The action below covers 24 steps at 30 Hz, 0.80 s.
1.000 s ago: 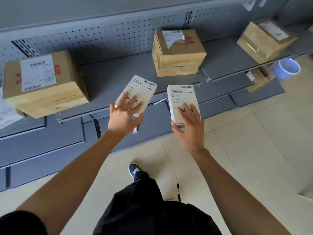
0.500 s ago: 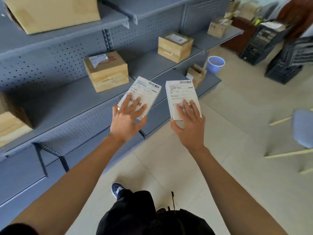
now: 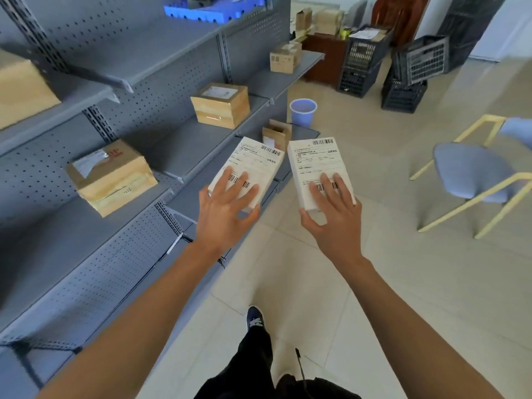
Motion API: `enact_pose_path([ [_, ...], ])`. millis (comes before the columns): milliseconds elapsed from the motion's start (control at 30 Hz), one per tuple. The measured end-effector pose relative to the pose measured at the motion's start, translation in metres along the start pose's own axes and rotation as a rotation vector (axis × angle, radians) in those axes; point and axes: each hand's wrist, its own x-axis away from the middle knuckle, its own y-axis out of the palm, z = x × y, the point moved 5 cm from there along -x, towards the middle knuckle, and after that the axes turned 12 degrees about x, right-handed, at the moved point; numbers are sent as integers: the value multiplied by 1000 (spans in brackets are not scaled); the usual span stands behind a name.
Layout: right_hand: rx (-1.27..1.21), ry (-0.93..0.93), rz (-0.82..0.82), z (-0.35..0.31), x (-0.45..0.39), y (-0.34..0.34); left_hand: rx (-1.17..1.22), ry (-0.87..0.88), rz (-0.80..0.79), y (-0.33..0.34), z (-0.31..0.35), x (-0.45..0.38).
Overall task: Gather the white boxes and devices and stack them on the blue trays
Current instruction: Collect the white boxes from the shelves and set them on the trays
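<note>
Head view: two white boxes are held out in front of the body, above the tiled floor [image 3: 374, 283] and beside the grey shelving [image 3: 144, 53]. The left box [image 3: 253, 162] is gripped by the left hand [image 3: 227, 208], with four fingers spread across its labelled top face and the thumb curled round its near right edge. The right box [image 3: 316, 162] is gripped by the right hand [image 3: 334, 217], with the fingers spread over the barcode area and the thumb hooked round the near left corner. The two boxes are carried side by side, near each other but apart, each with a printed label facing up.

Four brown cardboard boxes are seen on the middle shelf levels, the nearest one [image 3: 112, 177] bearing a torn label. A blue tray [image 3: 198, 10] lies on the top shelf, at the upper edge of the view. A blue bin [image 3: 302, 112] stands on the floor at the shelf end. A blue chair [image 3: 472, 174] with yellow legs stands to the right, and black crates [image 3: 388, 64] are stacked further back.
</note>
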Motion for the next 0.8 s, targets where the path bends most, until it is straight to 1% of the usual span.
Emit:
enact_pose_path([
  [200,65,24,-7,29,-27,23,48,-28,-27,45,-25,-38],
  [433,99,42,-43,50,-84,74,94,-61,-31,83,-72,-93],
  [600,89,110,-52,68,-124,98,127,19,11,94,-96,-153],
  [700,97,189,-20,86,-146,102,158,51,21,111,-100,-190],
  [800,129,225,-16,109,-163,109,193,92,21,133,-96,-223],
])
